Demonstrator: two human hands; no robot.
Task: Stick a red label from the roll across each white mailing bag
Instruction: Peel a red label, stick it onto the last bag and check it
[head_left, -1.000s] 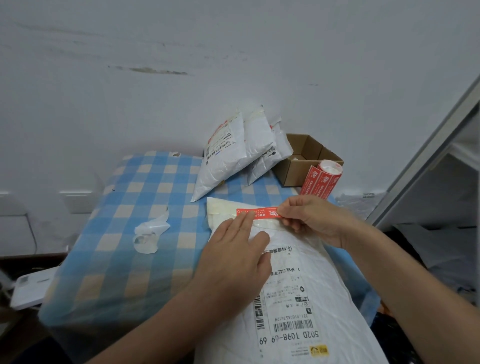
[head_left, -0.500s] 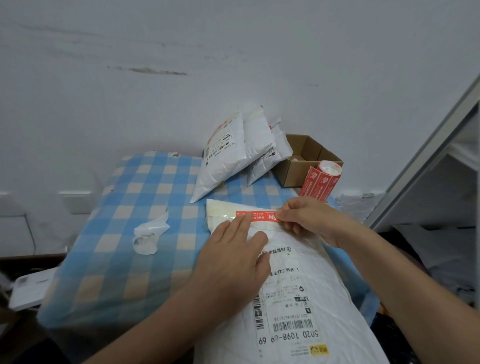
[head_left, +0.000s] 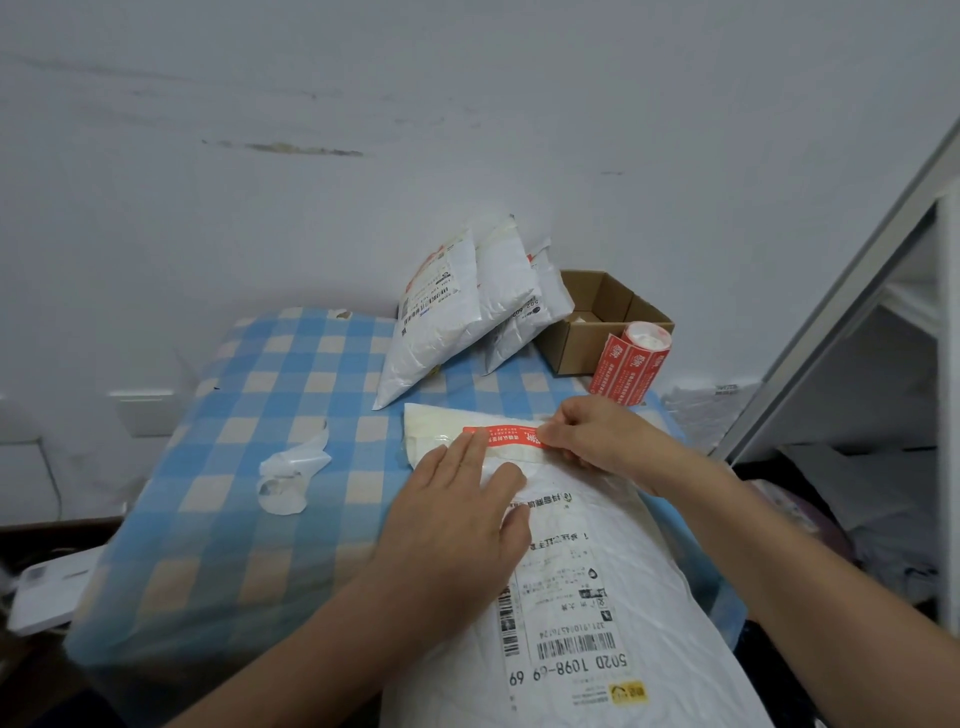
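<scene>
On the checked tabletop (head_left: 260, 415): white mailing bag (head_left: 597, 545), red label (head_left: 506, 435) lying across its top edge.
Left hand (head_left: 457, 525) flat, fingers straight, pressing bag and label; right hand (head_left: 597, 441) pinches the label's right end. Label judged thin, limp, tacky, prone to creasing: hold by the ends. Bag judged soft, slick film: steady under a flat palm.

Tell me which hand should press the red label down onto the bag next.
Probably left. The left hand lies flat on the bag, fingertips at the red label's left end; the right hand pinches the other end.
</scene>
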